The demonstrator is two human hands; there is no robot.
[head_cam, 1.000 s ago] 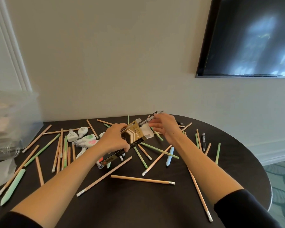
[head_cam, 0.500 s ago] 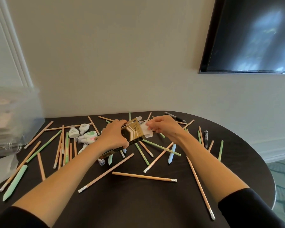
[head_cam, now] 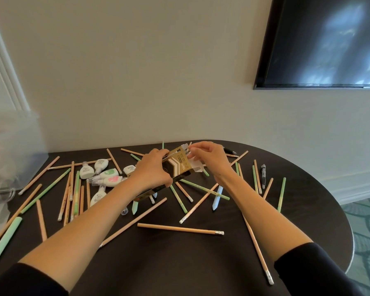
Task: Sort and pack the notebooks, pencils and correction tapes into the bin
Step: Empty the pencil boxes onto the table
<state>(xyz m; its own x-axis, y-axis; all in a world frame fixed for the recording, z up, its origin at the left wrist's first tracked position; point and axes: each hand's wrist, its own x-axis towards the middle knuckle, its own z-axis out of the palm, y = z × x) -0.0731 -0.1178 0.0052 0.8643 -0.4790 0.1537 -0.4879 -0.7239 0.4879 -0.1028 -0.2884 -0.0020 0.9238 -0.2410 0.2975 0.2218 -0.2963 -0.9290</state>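
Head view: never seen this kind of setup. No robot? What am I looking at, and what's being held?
There is no robot. A person wears one wide-angle camera on the head, looking forward and down, so both bare arms reach in from the bottom edge. The left hand grips a black-and-gold box over the dark table. The right hand pinches the white flap at its open end. Wooden and green pencils lie scattered, with white correction tapes clustered at left. A clear bin, blurred, stands far left. A dark screen hangs on the wall.
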